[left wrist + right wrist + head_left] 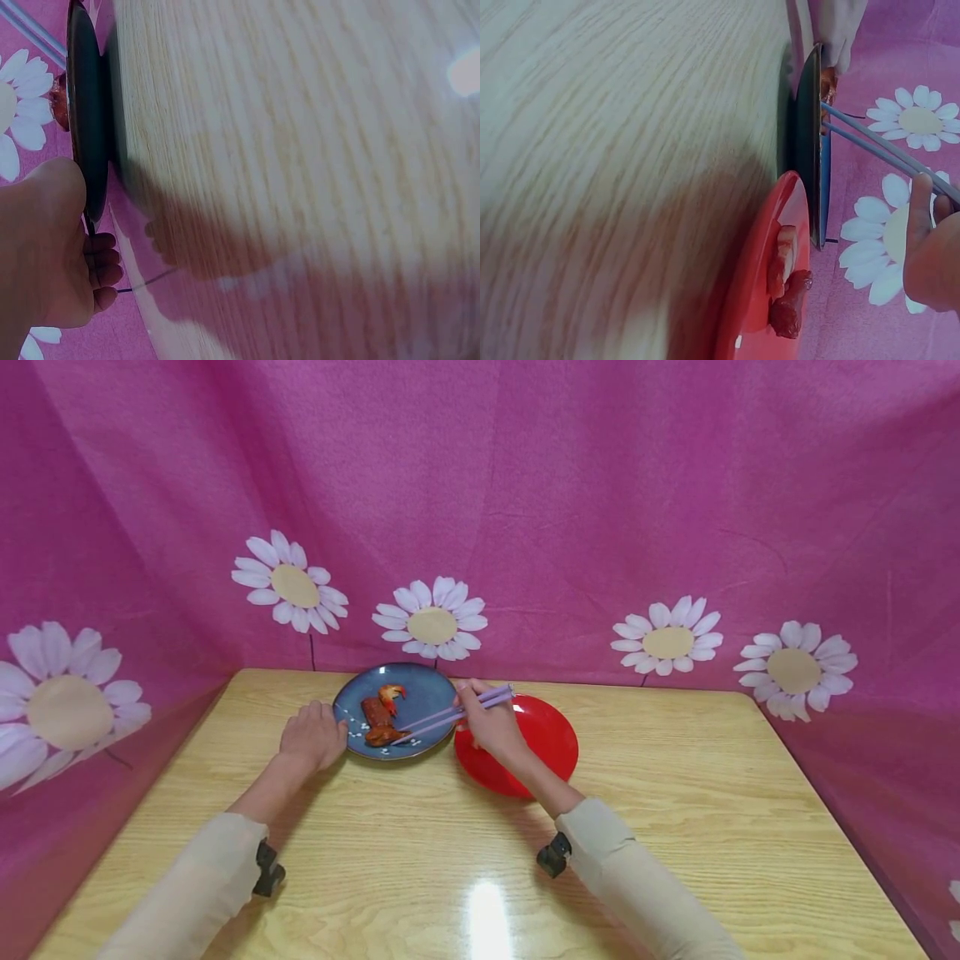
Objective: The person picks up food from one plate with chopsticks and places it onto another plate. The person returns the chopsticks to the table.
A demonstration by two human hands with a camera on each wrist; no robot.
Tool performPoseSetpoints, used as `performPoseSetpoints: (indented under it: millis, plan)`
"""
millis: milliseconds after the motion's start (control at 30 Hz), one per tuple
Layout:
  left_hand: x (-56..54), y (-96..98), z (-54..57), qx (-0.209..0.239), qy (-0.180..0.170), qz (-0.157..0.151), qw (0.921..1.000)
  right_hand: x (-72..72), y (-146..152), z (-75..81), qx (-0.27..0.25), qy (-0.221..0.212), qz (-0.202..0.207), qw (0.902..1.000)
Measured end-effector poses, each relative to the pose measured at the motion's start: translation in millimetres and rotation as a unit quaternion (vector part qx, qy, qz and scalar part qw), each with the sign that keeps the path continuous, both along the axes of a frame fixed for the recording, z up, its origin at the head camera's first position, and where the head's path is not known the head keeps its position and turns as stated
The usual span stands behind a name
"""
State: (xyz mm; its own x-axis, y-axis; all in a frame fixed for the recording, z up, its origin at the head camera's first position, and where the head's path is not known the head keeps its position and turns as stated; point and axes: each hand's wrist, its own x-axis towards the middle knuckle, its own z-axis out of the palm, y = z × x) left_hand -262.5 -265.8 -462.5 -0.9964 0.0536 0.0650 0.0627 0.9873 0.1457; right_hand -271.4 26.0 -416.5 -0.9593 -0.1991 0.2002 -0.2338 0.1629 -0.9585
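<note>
My left hand (313,737) grips the left rim of a blue plate (429,687), with the thumb at the rim and the other fingers curled at its edge in the left wrist view. On that plate lie a shrimp (391,695), a reddish-brown block-shaped piece of food (377,712) and a glazed brown piece that looks like meat (381,737). Purple chopsticks (442,717) are held in my right hand (491,722), above the red plate (553,739). Their tips reach the glazed piece; whether they clasp it, I cannot tell.
In the right wrist view, a pale-and-red piece of food (783,261) and a dark red-brown piece (790,304) lie on the red plate. Both plates stand near the back edge of the wooden table (405,852). A pink flowered cloth (525,510) hangs behind and at both sides.
</note>
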Motion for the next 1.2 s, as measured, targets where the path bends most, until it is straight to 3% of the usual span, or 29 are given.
performPoseSetpoints:
  millis: [400,1200]
  plan:
    - [-0.6,1.2,0.9,0.001,0.005,0.002,1.0000,4.1,-0.1,0.2,-0.030,0.003,-0.035,0.9989]
    - [-1.0,1.9,0.8,0.006,-0.006,0.007,0.9999,3.4,18.2,-1.2,-0.073,0.039,-0.045,0.9956]
